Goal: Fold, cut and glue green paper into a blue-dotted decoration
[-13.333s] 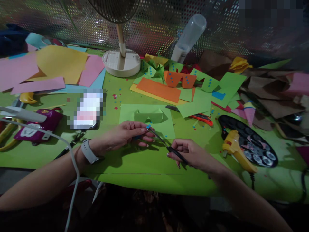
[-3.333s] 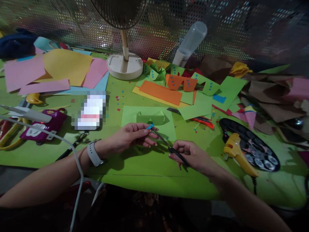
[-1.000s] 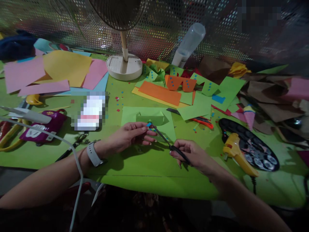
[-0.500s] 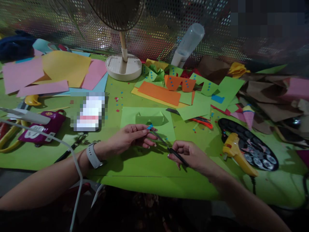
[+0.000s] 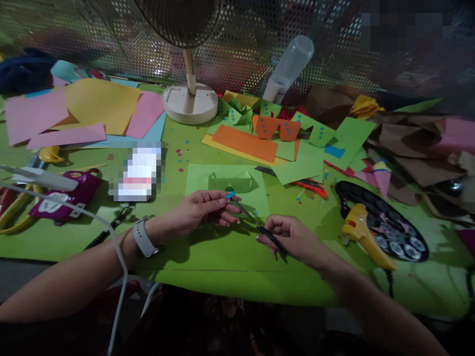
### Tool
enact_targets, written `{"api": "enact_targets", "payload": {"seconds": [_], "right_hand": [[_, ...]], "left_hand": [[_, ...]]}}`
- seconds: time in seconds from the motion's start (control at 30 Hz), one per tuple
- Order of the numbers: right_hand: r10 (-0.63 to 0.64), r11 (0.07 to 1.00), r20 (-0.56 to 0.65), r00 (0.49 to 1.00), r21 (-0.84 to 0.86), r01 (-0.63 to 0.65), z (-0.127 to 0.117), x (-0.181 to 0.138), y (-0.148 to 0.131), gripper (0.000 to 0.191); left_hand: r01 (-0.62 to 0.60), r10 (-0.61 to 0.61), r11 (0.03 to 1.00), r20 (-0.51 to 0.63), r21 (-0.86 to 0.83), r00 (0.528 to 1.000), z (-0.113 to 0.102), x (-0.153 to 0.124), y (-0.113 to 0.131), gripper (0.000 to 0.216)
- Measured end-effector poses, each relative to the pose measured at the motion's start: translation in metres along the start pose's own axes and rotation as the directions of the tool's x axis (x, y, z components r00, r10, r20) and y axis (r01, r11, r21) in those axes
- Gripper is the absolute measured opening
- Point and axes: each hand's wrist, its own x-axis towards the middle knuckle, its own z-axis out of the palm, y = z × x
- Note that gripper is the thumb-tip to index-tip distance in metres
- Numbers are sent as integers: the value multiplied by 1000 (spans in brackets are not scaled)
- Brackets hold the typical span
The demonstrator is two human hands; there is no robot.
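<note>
Between the thumb and fingers of my left hand (image 5: 208, 210), a tiny blue paper piece (image 5: 230, 194) is pinched. My right hand (image 5: 287, 235) grips a slim tool with a black handle (image 5: 273, 241); its narrow dark metal end reaches up-left to the blue piece. Whether this end is one blade or two is too small to tell. Just beyond my fingers, a folded green paper shape (image 5: 230, 182) with a notch stands on a flat light green sheet (image 5: 193, 173).
Paper glasses shapes with blue dots, like the orange one (image 5: 276, 127), lie behind. Orange-handled scissors (image 5: 313, 188), a yellow glue gun (image 5: 361, 232) and a black palette (image 5: 404, 222) are right. A phone (image 5: 139, 170), purple case (image 5: 67, 195) and white cable (image 5: 120, 257) lie left. A fan (image 5: 190, 104) stands behind.
Almost nothing differs. Both hands hold nearly the same place, with the blue piece and the tool's tip still together; the right fingers have shifted very slightly.
</note>
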Motion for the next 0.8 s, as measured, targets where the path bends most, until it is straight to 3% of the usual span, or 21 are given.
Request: {"api": "enact_targets", "payload": {"seconds": [0.8], "right_hand": [[3, 1000, -39, 999, 14, -3, -1, 1, -1, 46]], "left_hand": [[24, -25, 999, -21, -26, 999, -3, -1, 0, 19]]}}
